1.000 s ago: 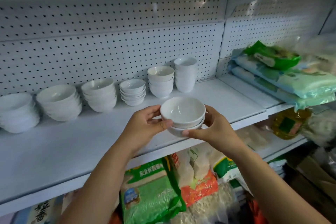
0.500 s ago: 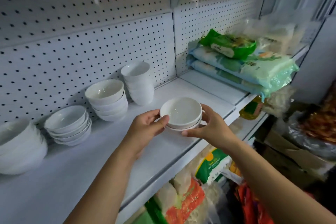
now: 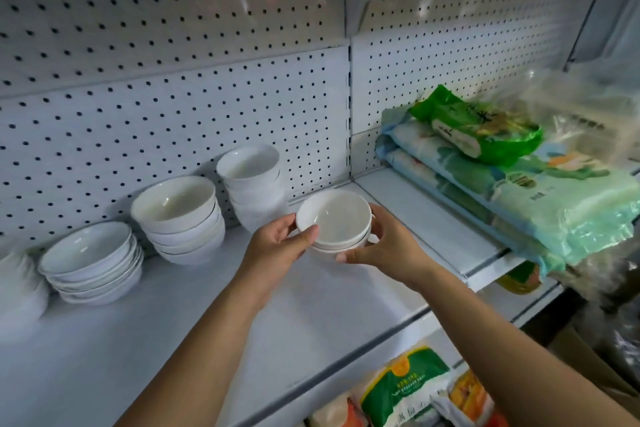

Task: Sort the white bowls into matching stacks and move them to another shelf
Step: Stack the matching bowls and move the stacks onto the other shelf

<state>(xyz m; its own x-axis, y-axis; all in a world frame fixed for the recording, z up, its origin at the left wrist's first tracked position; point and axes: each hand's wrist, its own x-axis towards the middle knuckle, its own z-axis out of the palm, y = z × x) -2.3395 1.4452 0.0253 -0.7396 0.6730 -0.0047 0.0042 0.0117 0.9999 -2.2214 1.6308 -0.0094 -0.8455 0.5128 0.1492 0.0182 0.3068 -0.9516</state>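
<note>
Both hands hold a small stack of white bowls (image 3: pixel 334 222) above the white shelf (image 3: pixel 311 315). Left hand (image 3: pixel 277 246) grips its left rim, thumb on the edge; right hand (image 3: pixel 384 246) curls round the right side. Behind on the shelf: tall bowl stack (image 3: pixel 251 180), wider bowl stack (image 3: pixel 180 218), shallow bowl stack (image 3: pixel 91 262). Bagged goods (image 3: pixel 519 191) lie on the right.

Four shelved bowl stacks (image 3: pixel 176 218), one held stack (image 3: pixel 334 222), two hands (image 3: pixel 277 250), three stacked sacks (image 3: pixel 540 198).
</note>
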